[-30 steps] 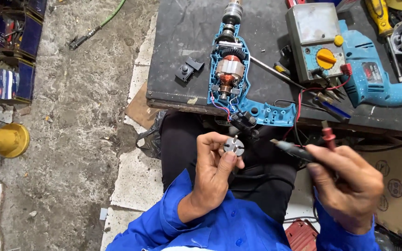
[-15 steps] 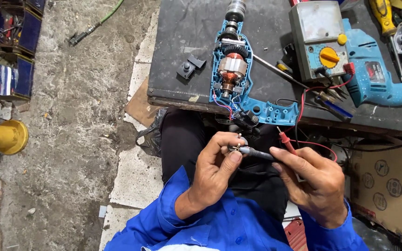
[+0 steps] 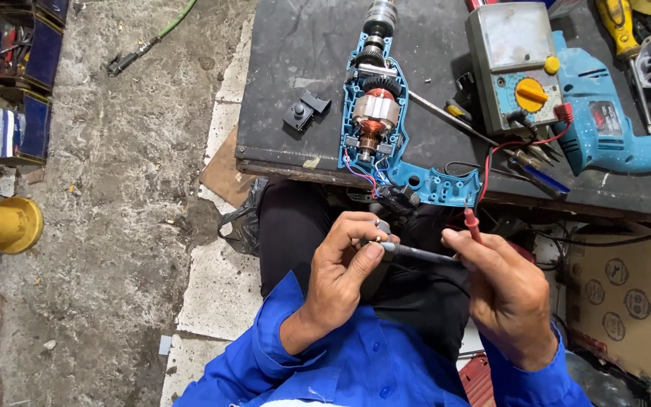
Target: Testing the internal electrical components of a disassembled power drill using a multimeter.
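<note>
Both hands have drawn together below the opened drill (image 3: 386, 136), the left hand (image 3: 340, 275) pinching a small light switch part (image 3: 380, 227), likely fragile and best held by its edges, the right hand (image 3: 502, 290) gripping two probes (image 3: 416, 252) against it.
</note>
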